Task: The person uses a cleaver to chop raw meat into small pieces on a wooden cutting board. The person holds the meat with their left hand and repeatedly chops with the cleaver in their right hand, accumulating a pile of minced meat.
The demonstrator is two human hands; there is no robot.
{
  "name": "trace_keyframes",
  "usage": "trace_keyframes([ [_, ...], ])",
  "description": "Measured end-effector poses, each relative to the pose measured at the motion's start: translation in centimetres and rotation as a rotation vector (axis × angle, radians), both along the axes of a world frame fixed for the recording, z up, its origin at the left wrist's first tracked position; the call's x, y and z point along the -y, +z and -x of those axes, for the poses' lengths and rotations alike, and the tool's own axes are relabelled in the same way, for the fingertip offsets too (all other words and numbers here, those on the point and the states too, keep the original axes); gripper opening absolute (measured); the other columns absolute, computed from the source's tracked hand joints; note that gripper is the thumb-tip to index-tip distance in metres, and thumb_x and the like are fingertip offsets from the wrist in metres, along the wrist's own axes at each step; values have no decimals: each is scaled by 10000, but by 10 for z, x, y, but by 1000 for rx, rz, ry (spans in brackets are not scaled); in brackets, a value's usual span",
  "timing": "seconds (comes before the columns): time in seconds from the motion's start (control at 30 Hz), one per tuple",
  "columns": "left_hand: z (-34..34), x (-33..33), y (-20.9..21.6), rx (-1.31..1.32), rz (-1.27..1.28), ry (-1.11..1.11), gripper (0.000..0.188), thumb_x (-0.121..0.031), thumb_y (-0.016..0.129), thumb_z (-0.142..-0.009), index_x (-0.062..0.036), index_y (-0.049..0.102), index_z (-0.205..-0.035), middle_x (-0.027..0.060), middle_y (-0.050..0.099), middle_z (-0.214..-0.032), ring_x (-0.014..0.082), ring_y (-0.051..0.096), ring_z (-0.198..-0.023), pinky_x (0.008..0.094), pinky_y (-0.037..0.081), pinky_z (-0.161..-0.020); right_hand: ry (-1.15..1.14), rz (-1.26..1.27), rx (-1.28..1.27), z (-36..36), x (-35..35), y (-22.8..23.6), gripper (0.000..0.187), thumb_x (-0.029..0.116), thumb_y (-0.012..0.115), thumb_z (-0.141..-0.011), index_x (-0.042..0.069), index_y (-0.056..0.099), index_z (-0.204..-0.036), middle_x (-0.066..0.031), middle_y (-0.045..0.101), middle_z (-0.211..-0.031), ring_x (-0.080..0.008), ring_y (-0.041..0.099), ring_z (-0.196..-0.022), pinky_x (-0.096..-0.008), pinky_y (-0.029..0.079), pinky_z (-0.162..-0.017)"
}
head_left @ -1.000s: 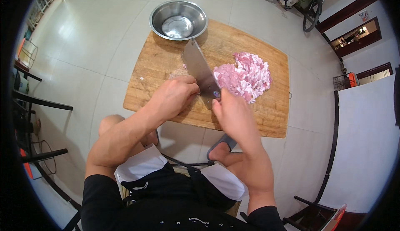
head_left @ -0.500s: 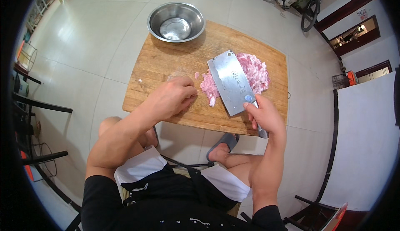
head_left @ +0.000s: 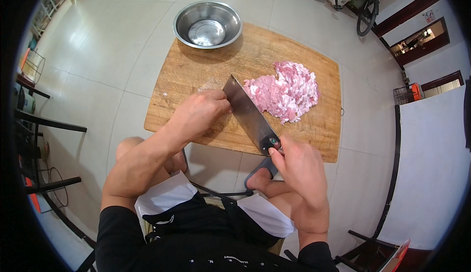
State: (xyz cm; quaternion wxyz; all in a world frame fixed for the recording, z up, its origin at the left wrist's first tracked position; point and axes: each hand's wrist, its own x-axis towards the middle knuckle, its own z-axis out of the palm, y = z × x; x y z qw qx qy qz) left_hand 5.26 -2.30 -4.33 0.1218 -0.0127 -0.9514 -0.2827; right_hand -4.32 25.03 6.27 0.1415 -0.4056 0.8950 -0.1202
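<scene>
My right hand [head_left: 300, 169] grips the handle of a broad steel cleaver [head_left: 248, 115] near the front edge of a wooden cutting board [head_left: 189, 71]. The blade slants steeply, its far corner close to the fingers of my left hand [head_left: 202, 111]. Those fingers are curled down against the board; whatever may be under them is hidden. Just right of the blade lies a spread heap of chopped pink and white raw meat [head_left: 293, 93].
A steel bowl [head_left: 180, 35] with nothing in it stands at the board's far left corner. Black chair parts [head_left: 51, 121] are at the left. A bicycle [head_left: 365, 14] stands at the far right, beyond the tiled floor [head_left: 117, 36].
The cleaver has moved left off the meat and tipped from flat to steep, beside my left hand. The loose pieces at the heap's left are now gathered against it. My left hand has barely moved.
</scene>
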Motion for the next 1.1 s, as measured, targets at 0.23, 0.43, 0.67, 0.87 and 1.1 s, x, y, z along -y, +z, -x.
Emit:
trace_keyframes([
  [0.23,2,-5,1,24,21,30,65,-62,677,-921,-38,727,-953,127,679,-1023,370,723,-1036,486,604,-856,23,-77,108,-2,21,-5,249,248,658,-1091,9,643,-1020,-275,756,-839,-513,744,-810,-617,579,-749],
  [0.43,5,-6,-2,32,55,24,139,-105,727,-933,-89,781,-1060,82,716,-1066,334,743,-1013,456,620,-812,28,150,26,25,54,-52,289,267,684,-1075,-21,668,-1054,-288,751,-837,-492,752,-766,-591,598,-731],
  [0.67,13,-13,-15,-132,-74,39,111,-137,717,-1006,-65,779,-1063,97,727,-1085,345,738,-1019,468,614,-843,-293,189,683,74,44,-57,240,210,711,-1064,-28,685,-1065,-70,677,-710,-154,637,-479,-368,529,-486],
  [0.87,26,-11,-15,-108,-108,104,111,-137,770,-999,-50,785,-1066,115,729,-1069,366,732,-994,478,610,-849,-377,218,690,93,10,-50,211,212,714,-1071,2,698,-1059,-47,652,-693,-132,612,-483,-350,480,-469],
  [1.1,7,-5,-1,-62,-64,127,115,-125,775,-983,-51,793,-1069,124,735,-1053,366,732,-987,479,611,-850,-109,181,48,43,-3,-15,243,256,761,-1017,19,707,-1030,-182,688,-714,-398,681,-614,-500,515,-610],
])
